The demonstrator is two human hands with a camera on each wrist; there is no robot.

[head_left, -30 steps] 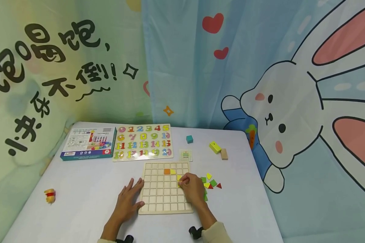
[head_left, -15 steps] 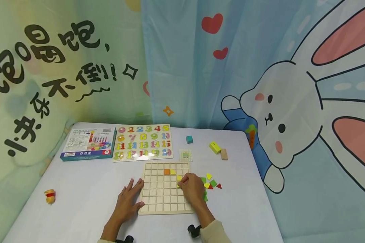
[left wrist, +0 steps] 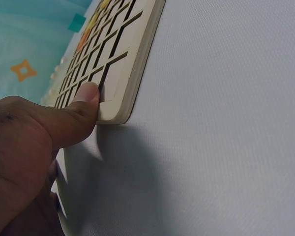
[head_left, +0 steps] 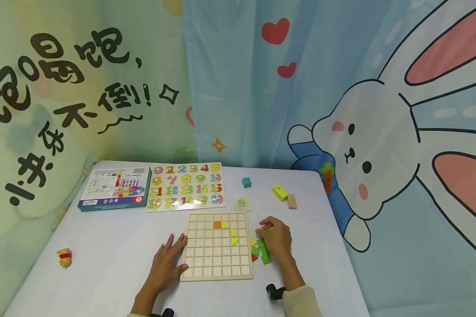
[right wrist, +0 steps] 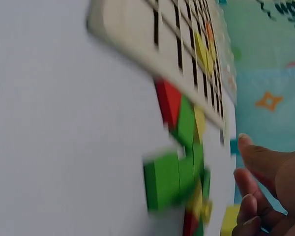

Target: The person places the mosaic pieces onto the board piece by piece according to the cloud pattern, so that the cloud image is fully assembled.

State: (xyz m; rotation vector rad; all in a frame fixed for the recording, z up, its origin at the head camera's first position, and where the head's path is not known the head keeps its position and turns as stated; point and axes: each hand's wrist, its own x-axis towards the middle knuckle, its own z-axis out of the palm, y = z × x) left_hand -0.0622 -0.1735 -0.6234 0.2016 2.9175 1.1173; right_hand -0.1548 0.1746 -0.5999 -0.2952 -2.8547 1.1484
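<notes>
We see two bare hands — left hand (head_left: 166,263), right hand (head_left: 277,237) — each wrist carrying a small black camera mount, and cream-coloured sleeves just showing at the lower edge, pushed back — forearms uncovered.

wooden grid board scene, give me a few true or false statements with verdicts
1. The left hand rests flat against the left edge of the pale wooden grid board. True.
2. The right hand lies on top of the grid board. False: it is off the board's right side, over the loose green, yellow and red flat pieces.
3. An orange square tile sits in the grid board. True.
4. The number puzzle board with coloured numerals lies nearer the person than the grid board. False: it lies beyond it.
5. The small teal cube stands inside the grid board. False: it stands on the table, beyond the board.
</notes>
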